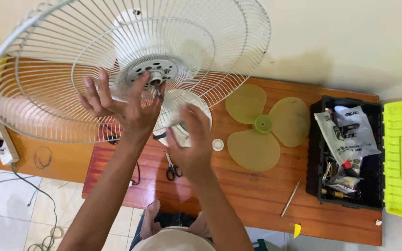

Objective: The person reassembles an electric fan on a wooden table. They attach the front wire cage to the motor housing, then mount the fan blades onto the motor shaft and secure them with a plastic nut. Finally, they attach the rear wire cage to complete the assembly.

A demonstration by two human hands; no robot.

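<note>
Both hands work at the hub of a white fan guard above a wooden table.

Head view: the left hand [119, 104] spreads open against the fan guard [117, 69], steadying it, fingertips at the motor shaft [157, 86]. The right hand [191, 139], just below the hub, looks loosely curled; whether it grips anything I cannot tell. Right of the guard lie a yellow-green blade [261, 125], a white cap [217, 145], and a black toolbox [345, 153] holding grey printed bags. Scissors [172, 168] lie below.
</note>
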